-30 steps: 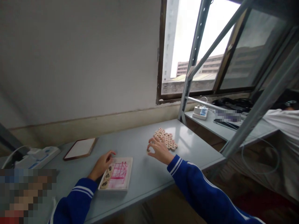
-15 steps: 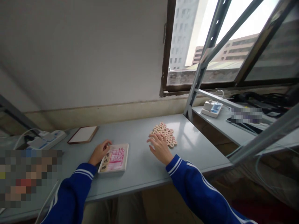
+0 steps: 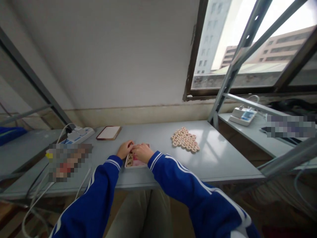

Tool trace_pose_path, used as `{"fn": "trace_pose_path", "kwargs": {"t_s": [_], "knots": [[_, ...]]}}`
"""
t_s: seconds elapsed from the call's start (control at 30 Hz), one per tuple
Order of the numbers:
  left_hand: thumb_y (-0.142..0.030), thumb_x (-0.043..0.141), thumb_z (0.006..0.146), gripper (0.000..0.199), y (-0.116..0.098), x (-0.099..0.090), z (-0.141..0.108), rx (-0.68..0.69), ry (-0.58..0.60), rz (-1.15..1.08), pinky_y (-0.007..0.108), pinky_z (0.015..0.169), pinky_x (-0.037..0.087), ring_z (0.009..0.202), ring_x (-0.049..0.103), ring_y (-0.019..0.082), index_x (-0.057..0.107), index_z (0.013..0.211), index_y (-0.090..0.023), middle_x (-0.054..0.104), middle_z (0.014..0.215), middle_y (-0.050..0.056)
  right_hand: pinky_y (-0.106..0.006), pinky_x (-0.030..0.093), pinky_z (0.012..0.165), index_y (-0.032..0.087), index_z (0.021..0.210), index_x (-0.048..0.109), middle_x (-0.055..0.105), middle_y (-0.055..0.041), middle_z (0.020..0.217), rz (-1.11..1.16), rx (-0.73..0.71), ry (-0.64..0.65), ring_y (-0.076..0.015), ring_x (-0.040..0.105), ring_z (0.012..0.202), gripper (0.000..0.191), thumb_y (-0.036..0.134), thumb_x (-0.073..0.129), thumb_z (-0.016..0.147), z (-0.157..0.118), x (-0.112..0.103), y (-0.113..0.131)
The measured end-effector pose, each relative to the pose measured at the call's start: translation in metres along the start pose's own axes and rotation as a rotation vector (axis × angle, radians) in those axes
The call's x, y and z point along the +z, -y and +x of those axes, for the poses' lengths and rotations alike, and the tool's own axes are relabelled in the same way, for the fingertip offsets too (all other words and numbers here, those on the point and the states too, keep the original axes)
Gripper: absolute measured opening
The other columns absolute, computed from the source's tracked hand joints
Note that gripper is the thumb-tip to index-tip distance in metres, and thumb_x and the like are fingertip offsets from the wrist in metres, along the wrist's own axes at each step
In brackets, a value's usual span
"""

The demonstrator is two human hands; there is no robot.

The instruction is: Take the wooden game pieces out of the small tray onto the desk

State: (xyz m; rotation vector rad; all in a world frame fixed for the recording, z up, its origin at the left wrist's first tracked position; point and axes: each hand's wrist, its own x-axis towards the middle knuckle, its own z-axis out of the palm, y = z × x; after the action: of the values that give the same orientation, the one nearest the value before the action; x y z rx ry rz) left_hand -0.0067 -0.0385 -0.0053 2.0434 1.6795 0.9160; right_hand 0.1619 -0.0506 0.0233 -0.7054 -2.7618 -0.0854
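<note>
A shallow white box point(image 3: 135, 167) lies near the table's front edge, with a pink-marked bottom. Several round wooden Chinese chess pieces point(image 3: 129, 160) with dark characters stand in a column along its left side. My left hand point(image 3: 124, 150) is at the box's upper left corner, fingers bent around the edge. My right hand point(image 3: 141, 153) reaches over the box, its fingers drawn together by the upper end of the column. What is between those fingertips is hidden. A cluster of Chinese chess pieces point(image 3: 184, 138) lies flat on the table to the right.
A brown-edged box lid point(image 3: 109, 133) lies at the table's back left. Power strips point(image 3: 80, 135) with white cables are beyond it. A metal frame post point(image 3: 219, 99) rises at the right, by another table with a white power strip point(image 3: 243, 115).
My right hand has moved left from the cluster of chess pieces to the box, and its fingers have closed. My left hand stays at the box. The view has shifted.
</note>
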Motion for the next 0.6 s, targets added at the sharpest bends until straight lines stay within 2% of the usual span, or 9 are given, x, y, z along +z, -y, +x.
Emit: {"fn": "trace_pose_path", "kwargs": {"t_s": [0.1,0.17,0.27,0.37,0.47,0.6], "knots": [[-0.029,0.043,0.066,0.017,0.002,-0.001,0.003,-0.028,-0.001,-0.079,0.027,0.064,0.039,0.063,0.050,0.016,0.054,0.071,-0.016,0.056,0.064,0.001,-0.032,0.036,0.073,0.019,0.093,0.057,0.060,-0.0038,0.098,0.009,0.055,-0.066,-0.0179,0.051,0.089,0.014,0.027,0.052,0.083,0.004,0.006,0.002],[-0.031,0.046,0.065,0.018,0.003,-0.001,0.005,-0.064,0.000,-0.138,0.027,0.062,0.040,0.063,0.050,0.016,0.055,0.069,-0.016,0.057,0.063,0.001,-0.032,0.034,0.074,0.020,0.092,0.057,0.060,-0.0031,0.096,0.037,0.093,-0.096,-0.0185,0.050,0.089,0.018,0.032,0.057,0.079,0.002,0.007,0.000],[-0.033,0.049,0.063,0.019,0.006,-0.002,0.006,-0.079,0.017,-0.191,0.027,0.059,0.039,0.060,0.049,0.016,0.055,0.068,-0.016,0.056,0.062,0.001,-0.032,0.032,0.074,0.023,0.094,0.056,0.060,-0.0011,0.094,0.112,0.195,-0.175,-0.0178,0.049,0.088,0.024,0.038,0.060,0.076,-0.014,0.002,-0.007],[-0.032,0.049,0.064,0.018,0.010,-0.003,0.006,-0.082,0.031,-0.200,0.026,0.055,0.036,0.057,0.047,0.015,0.055,0.068,-0.015,0.053,0.059,-0.001,-0.031,0.030,0.074,0.027,0.097,0.056,0.058,0.0005,0.101,0.151,0.376,-0.283,-0.0159,0.049,0.090,0.024,0.039,0.059,0.077,-0.054,-0.005,-0.019],[-0.030,0.048,0.066,0.016,0.012,-0.003,0.007,-0.094,0.046,-0.188,0.025,0.053,0.034,0.055,0.046,0.014,0.054,0.069,-0.015,0.050,0.057,-0.002,-0.030,0.029,0.075,0.029,0.093,0.057,0.058,0.0008,0.099,0.052,0.617,-0.382,-0.0161,0.050,0.089,0.017,0.035,0.058,0.078,-0.110,-0.011,-0.031],[-0.033,0.049,0.068,0.018,0.014,-0.004,0.008,-0.125,0.050,-0.177,0.024,0.053,0.033,0.055,0.046,0.015,0.055,0.071,-0.016,0.051,0.057,-0.002,-0.031,0.030,0.074,0.025,0.091,0.060,0.060,-0.0029,0.091,-0.165,0.860,-0.388,-0.0188,0.051,0.088,0.014,0.030,0.050,0.083,-0.172,-0.020,-0.048]]}}
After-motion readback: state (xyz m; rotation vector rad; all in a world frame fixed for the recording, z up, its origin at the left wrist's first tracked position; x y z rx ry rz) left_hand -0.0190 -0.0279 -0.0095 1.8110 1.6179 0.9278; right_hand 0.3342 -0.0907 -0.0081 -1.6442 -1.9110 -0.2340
